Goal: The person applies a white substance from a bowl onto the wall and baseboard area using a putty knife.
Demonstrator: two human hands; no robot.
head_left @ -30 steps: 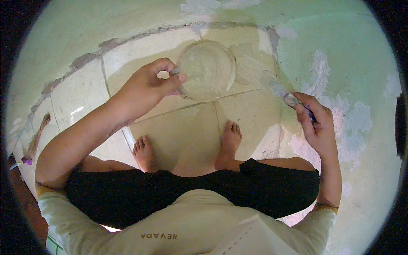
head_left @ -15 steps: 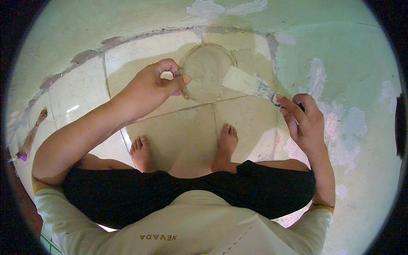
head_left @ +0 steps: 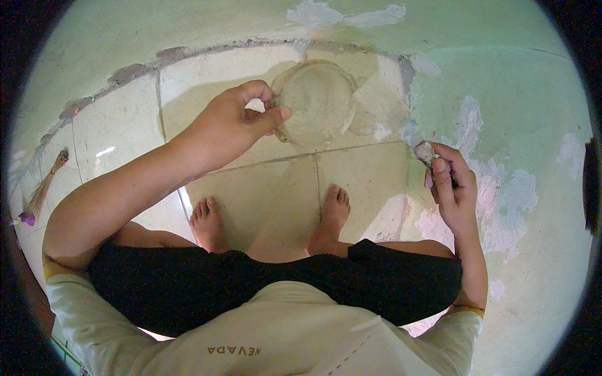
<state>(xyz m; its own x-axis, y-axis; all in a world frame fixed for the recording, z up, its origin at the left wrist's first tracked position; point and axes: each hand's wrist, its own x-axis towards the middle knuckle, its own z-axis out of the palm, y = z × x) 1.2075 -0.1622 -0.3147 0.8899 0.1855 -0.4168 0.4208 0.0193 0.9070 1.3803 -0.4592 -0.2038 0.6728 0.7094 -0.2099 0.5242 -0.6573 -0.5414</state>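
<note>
My left hand (head_left: 254, 116) pinches the left rim of a round, shallow container (head_left: 316, 103), its thumb over the edge. The container looks see-through or pale, with greyish smears inside, and is held above the tiled floor. My right hand (head_left: 450, 175) is closed round the handle of a putty knife (head_left: 385, 106). Its wide pale blade is blurred and points up and left, just beside the container's right rim. Whitish paste marks the blade's neck. I cannot tell whether the blade touches the rim.
Pale floor tiles (head_left: 263, 182) lie beneath, with my bare feet (head_left: 335, 207) on them. Green walls with white filler patches (head_left: 467, 122) rise ahead and on the right. A rough grey crack (head_left: 128, 74) follows the wall's base. A straw hand broom (head_left: 47, 188) lies at the far left.
The putty knife has shifted right, off the container's rim, and its blade has turned and blurred. The container has moved slightly right and tilted a little in my left hand.
</note>
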